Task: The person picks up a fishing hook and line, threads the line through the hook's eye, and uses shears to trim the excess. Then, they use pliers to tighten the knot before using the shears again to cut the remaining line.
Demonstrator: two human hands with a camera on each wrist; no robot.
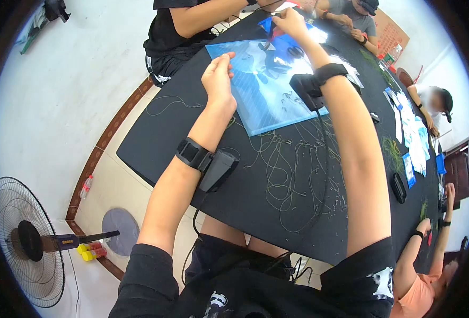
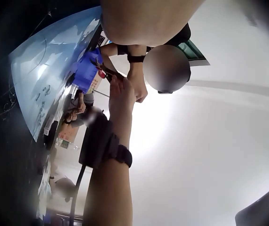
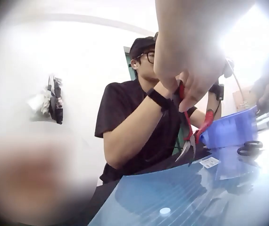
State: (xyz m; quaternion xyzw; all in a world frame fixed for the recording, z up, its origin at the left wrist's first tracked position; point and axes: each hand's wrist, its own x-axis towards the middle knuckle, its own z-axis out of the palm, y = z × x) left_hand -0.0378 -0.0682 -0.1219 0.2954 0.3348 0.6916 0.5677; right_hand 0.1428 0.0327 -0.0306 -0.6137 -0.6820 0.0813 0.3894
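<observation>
My right hand (image 1: 291,24) grips red-handled pliers (image 3: 187,143) above the far end of a translucent blue sheet (image 1: 245,108). Their metal jaws point down and stand apart in the right wrist view. Over the sheet's left edge hovers my left hand (image 1: 218,79), its fingers loosely bent and nothing visible in them. Small dark bits (image 1: 292,99) lie scattered on the sheet. Black-handled scissors (image 3: 250,148) rest near a blue bin (image 3: 228,128) at the far side, with a small white label (image 3: 210,162) close by.
Tangled thin lines (image 1: 282,175) spread over the black table (image 1: 234,180) in front of me. Another person in black (image 3: 129,117) sits at the far left. More people, papers (image 1: 414,132) and a black case (image 1: 398,188) are along the right side. A fan (image 1: 27,241) stands on the left.
</observation>
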